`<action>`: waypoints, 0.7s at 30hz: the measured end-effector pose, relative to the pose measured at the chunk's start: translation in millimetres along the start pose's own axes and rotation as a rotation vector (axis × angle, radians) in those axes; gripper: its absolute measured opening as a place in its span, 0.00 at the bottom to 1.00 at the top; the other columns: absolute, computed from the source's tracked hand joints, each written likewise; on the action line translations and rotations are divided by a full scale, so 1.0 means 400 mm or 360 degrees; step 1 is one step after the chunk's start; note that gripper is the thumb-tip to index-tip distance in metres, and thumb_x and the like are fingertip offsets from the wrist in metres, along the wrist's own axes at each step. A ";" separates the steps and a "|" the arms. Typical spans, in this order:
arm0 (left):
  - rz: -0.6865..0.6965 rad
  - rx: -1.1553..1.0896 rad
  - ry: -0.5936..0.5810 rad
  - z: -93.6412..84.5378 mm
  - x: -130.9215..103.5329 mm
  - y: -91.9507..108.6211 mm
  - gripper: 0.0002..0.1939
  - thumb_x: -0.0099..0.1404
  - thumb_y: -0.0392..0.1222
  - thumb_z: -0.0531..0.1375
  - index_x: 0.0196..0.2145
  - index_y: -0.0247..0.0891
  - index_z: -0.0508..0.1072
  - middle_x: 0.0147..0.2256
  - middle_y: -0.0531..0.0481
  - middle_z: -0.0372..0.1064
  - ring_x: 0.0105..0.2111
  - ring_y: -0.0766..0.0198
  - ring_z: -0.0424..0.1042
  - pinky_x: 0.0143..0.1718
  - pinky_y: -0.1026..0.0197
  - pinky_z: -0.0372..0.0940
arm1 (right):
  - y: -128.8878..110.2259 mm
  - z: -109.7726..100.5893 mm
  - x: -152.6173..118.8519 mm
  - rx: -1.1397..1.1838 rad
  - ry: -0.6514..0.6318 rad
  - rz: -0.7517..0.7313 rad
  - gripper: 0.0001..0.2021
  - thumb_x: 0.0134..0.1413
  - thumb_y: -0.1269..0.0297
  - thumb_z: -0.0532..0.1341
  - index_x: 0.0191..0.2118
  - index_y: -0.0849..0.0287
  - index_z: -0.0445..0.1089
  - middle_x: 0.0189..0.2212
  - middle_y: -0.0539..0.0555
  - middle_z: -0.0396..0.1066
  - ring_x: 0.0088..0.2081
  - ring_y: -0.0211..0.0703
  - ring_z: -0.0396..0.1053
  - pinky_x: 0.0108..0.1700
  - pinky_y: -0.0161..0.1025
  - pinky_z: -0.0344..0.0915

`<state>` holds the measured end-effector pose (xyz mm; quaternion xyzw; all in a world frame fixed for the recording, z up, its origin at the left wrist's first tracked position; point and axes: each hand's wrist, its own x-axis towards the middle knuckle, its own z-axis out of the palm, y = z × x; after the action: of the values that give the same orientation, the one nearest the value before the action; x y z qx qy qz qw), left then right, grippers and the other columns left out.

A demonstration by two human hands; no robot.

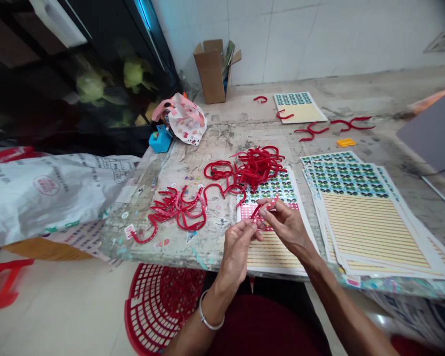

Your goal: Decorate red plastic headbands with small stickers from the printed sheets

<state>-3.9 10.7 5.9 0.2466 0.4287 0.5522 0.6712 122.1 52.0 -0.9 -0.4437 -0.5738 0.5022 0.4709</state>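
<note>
- Writing: a white bag [55, 193] at the left carries dark print and a red round stamp [46, 185], both too blurred to read; the red-edged tag [129, 231] at the desk's left is no clearer
- Hands: the left hand [239, 249] has its fingertips clamped on a short red band [256, 211]; the right hand [287, 225] has thumb and forefinger together on a pink dotted strip [271, 203] beside that band; both are over the near sticker sheet [272, 252]
- Surface and room: the desk [222, 126] is grey, scuffed and flecked with paint and sticker scraps; behind it rises a white tiled wall [289, 39]; pale floor [77, 301] shows at lower left
- Around: a big tangle of red bands [259, 168] covers the sheet's upper left; a smaller heap [180, 207] lies left of it; overlapping sheets [374, 230] fan out at the right, near a yellow piece [346, 142]
- Farther off: a cardboard box [209, 74], a pink-handled bag [187, 118] and a blue container [160, 141]; below the desk edge, a red basket [129, 316] (more red bands seem to lie inside)
</note>
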 end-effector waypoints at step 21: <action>0.0151 0.0307 0.0134 0.003 0.008 -0.016 0.10 0.61 0.40 0.58 0.24 0.32 0.72 0.24 0.50 0.69 0.25 0.69 0.64 0.35 0.64 0.59 | 0.018 0.025 -0.021 -0.0443 0.0454 -0.0329 0.05 0.54 0.66 0.59 0.33 0.58 0.72 0.40 0.55 0.72 0.42 0.44 0.71 0.37 0.38 0.70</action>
<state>0.4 12.1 0.5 0.3066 0.4957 0.5493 0.5988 113.8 42.7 -9.4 -0.5097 -0.6075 0.2993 0.5306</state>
